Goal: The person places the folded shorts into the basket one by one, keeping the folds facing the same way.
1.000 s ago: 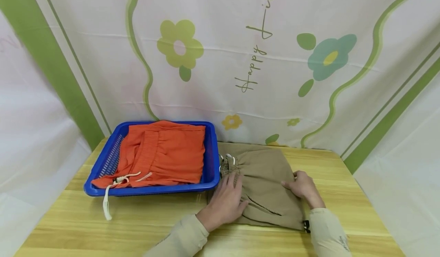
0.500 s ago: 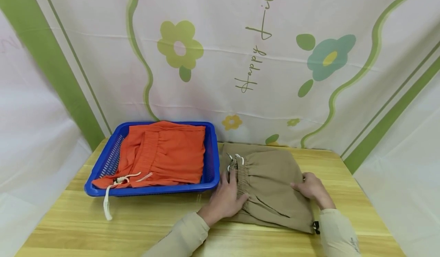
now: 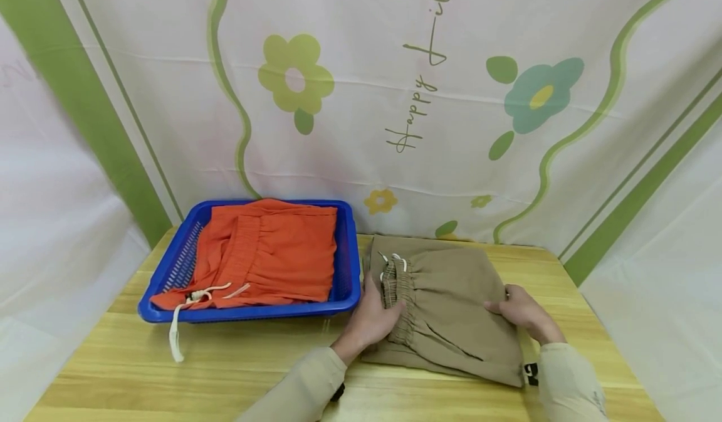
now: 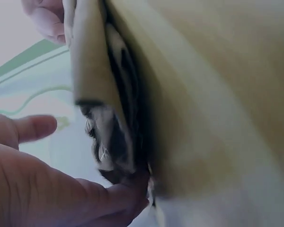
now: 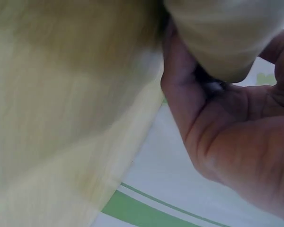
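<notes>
Folded khaki drawstring pants [image 3: 451, 303] lie on the wooden table, their gathered waistband [image 3: 402, 309] with white cord ends toward the left. My left hand [image 3: 366, 321] is at the left edge, with its fingers under the folded layers. In the left wrist view its thumb stands apart from the cloth and its fingers [image 4: 109, 201] run fairly straight beneath the fold. My right hand [image 3: 524, 315] grips the right edge, thumb on top and fingers curled underneath. The right wrist view shows those fingers [image 5: 180, 90] bent round the khaki fold. A small black tag [image 3: 531, 374] sticks out at the near right corner.
Just left of the pants stands a blue plastic basket [image 3: 265, 310] holding folded orange drawstring clothing [image 3: 293, 253], one pale cord hanging over its rim. A printed curtain [image 3: 361, 96] rises behind the table [image 3: 197, 372].
The pants have slid to the right, away from the basket. My right hand moved right with them, and my left fingers went from lying on the waistband to under the left edge.
</notes>
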Motion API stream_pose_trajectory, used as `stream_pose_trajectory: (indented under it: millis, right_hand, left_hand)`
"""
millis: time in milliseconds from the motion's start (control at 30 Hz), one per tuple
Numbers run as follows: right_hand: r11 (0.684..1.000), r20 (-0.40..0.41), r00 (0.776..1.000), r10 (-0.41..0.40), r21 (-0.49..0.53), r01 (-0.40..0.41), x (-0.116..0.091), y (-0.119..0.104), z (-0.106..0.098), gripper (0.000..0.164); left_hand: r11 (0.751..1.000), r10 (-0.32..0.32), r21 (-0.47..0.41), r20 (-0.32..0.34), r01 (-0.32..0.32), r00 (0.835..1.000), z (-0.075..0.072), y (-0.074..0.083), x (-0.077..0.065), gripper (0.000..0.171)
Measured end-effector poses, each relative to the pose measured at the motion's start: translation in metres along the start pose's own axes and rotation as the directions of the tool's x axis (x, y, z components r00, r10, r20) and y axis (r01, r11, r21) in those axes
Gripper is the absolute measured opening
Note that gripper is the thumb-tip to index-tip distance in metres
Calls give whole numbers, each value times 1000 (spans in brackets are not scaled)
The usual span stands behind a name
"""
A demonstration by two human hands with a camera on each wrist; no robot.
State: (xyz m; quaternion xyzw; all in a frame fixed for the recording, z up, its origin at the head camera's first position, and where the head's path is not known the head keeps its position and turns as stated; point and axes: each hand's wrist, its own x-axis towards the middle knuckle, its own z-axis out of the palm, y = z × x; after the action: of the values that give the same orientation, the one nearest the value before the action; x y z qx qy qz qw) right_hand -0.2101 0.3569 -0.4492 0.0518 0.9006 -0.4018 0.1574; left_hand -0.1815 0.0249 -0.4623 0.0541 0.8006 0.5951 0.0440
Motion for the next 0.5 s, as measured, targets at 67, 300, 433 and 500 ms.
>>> stream_pose_trajectory:
  millis: [67, 300, 433, 500]
  right_hand:
    - [1000, 10, 1000, -5, 22, 5, -1, 1, -1, 70]
    - [996, 36, 999, -7, 87, 4, -5, 6, -4, 83]
    - [991, 71, 997, -7, 133, -2, -6, 10, -4, 82]
    - [988, 91, 996, -19, 152, 5, -5, 11, -4, 79]
  left_hand:
    - [996, -17, -91, -22, 14, 1000, 2, 0, 2, 98]
    - [953, -160, -261, 4, 156, 987, 3, 2, 2, 95]
    - [915, -262, -305, 49, 264, 964, 5, 0, 2, 95]
    - [898, -284, -335, 53, 285, 957, 7, 0, 3, 93]
